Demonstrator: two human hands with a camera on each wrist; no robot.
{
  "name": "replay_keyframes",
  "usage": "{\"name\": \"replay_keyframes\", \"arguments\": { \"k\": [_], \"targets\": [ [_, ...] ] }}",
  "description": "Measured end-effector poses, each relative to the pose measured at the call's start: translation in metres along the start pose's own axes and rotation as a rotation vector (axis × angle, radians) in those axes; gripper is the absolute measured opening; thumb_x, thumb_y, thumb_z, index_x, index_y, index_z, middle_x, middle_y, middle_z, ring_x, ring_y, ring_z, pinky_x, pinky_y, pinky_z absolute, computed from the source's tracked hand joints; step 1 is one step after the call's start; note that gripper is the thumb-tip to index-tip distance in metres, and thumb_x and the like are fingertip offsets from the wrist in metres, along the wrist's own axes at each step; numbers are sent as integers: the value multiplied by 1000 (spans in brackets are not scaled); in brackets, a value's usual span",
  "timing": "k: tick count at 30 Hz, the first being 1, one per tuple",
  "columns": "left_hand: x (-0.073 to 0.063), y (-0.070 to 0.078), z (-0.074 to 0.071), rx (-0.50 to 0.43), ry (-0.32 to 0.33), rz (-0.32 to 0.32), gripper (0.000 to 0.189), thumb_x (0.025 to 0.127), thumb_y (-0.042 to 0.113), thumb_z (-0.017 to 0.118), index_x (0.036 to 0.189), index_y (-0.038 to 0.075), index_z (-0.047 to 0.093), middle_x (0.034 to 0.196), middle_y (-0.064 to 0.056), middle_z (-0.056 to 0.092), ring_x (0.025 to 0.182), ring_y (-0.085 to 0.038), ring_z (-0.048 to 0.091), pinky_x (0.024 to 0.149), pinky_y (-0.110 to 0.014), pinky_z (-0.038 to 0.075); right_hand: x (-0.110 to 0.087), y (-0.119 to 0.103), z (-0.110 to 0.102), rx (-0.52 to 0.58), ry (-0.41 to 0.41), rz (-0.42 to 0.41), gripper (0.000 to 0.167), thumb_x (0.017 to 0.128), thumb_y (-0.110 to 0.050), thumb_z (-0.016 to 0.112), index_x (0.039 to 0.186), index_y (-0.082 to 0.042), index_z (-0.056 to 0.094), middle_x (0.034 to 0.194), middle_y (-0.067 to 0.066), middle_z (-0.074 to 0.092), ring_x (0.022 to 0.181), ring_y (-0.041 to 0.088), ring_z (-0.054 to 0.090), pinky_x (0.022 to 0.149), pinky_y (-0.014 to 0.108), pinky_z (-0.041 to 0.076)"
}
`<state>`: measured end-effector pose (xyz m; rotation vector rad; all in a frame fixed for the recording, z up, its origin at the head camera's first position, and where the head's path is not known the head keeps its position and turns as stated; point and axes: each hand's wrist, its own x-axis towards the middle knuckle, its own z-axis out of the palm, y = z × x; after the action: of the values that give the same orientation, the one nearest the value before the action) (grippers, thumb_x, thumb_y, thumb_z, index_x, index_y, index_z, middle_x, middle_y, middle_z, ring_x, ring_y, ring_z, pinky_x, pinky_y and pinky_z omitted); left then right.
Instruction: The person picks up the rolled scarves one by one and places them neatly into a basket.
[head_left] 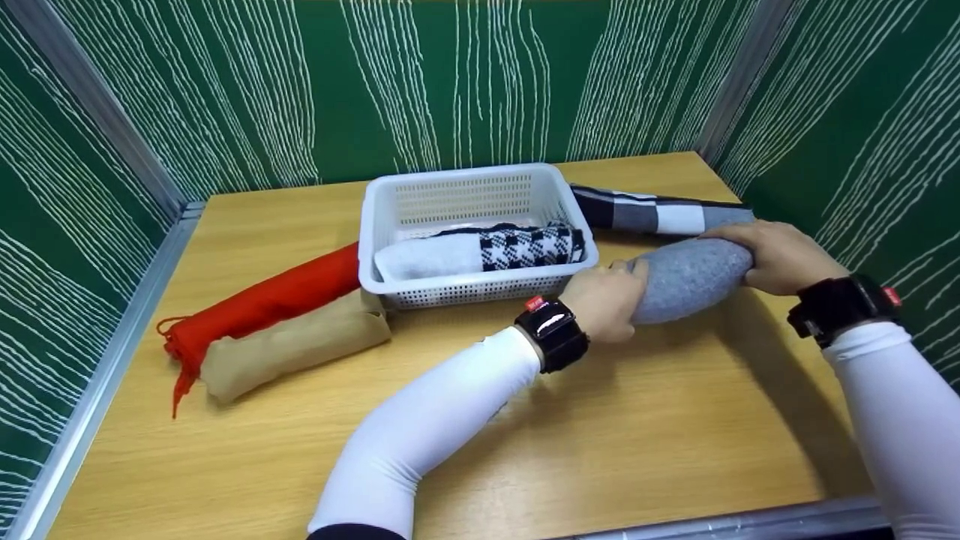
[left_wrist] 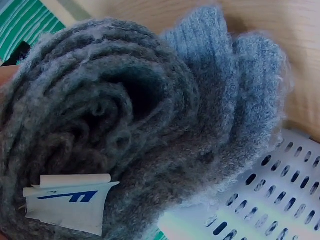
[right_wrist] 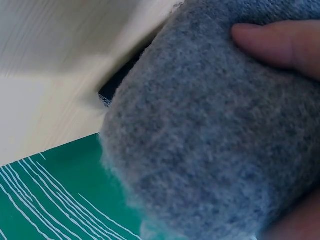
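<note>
A thick rolled grey knit scarf is held between both hands to the right of the white basket. My left hand grips its left end, beside the basket's corner; my right hand grips the right end. In the left wrist view the roll's spiral end shows, with a white label and a ribbed edge. The right wrist view has the fuzzy grey surface with a finger pressed against it. Behind the roll lies a black, grey and white checked roll.
The white perforated basket stands at the back middle, holding a white and black-patterned roll. Left of it lie a red fringed roll and a beige roll. Green walls with white lines enclose the wooden table.
</note>
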<state>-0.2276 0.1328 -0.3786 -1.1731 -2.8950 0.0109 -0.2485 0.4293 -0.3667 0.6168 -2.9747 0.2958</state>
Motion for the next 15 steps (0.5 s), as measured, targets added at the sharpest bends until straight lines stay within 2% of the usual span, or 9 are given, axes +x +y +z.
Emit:
{"name": "replay_keyframes", "arguments": {
  "k": [9, 15],
  "targets": [
    [-2, -1, -6, 10, 24, 9, 88, 90, 41, 82, 161, 7, 42, 142, -8, 68, 120, -22, 72, 95, -36, 63, 1, -3, -6, -21, 23, -16, 66, 80, 11, 77, 142, -10, 68, 142, 29, 66, 134, 55, 58, 112, 73, 43],
    [-5, -2, -11, 6, 44, 15, 86, 90, 40, 81, 160, 7, 43, 140, -8, 69, 119, -22, 73, 94, -37, 64, 2, -7, -12, -15, 17, -7, 63, 82, 7, 82, 142, -12, 69, 140, 25, 69, 128, 52, 60, 109, 72, 46]
  ]
}}
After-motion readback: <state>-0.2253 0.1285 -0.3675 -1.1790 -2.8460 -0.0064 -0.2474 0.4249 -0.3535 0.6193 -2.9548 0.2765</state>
